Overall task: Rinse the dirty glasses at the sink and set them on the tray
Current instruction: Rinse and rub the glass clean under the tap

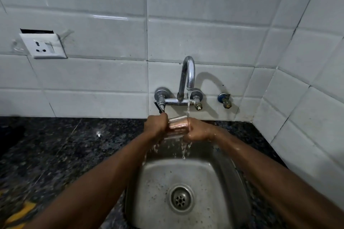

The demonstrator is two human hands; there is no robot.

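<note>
Both hands, left (156, 125) and right (198, 130), clamp a glass (176, 125) under the running tap (188, 72) above the sink (219, 176).

1. A chrome tap (187, 78) with a curved spout is fixed to the white tiled wall (204, 24).
2. Left of the tap and higher up, a white power socket (43, 45) sits on the wall.
3. Just right of the tap, a small brass valve with a blue collar (225, 100) juts from the tiles.
4. Below and left of the tap, a dark speckled stone worktop (65, 145) spreads out.
5. At the far lower left from the tap, a blurred yellow patch (22, 212) lies on the worktop.
</note>
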